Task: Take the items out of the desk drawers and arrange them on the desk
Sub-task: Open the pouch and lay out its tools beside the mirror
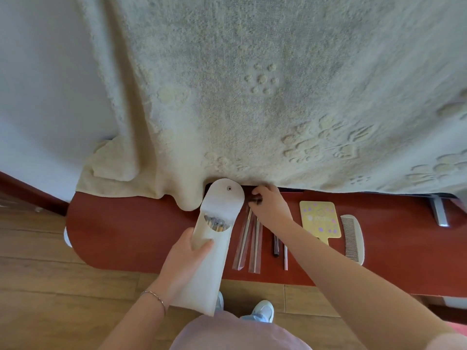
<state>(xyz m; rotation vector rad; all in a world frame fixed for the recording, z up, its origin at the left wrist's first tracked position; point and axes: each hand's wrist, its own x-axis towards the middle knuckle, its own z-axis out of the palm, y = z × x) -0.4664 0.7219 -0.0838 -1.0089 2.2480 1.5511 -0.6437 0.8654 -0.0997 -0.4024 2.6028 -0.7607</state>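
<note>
My left hand (188, 258) grips a white pouch (214, 248) with its snap flap open; several brush handles show in its mouth. The pouch slants over the front edge of the red-brown desk (126, 231). My right hand (270, 207) rests at the back of the desk, fingers closed on a small dark object (254, 199) that I cannot identify. Below that hand lie two brushes in clear sleeves (249, 245), a dark pencil (276, 246) and a thin pale stick (285, 257). Further right are a yellow hand mirror (319, 219) and a white comb (353, 238).
A cream embroidered curtain (252, 97) hangs behind the desk and bunches on its back left corner. A grey metal stand foot (439, 210) sits at the far right. Wooden floor (50, 286) and my light blue shoes (262, 310) lie below the desk edge.
</note>
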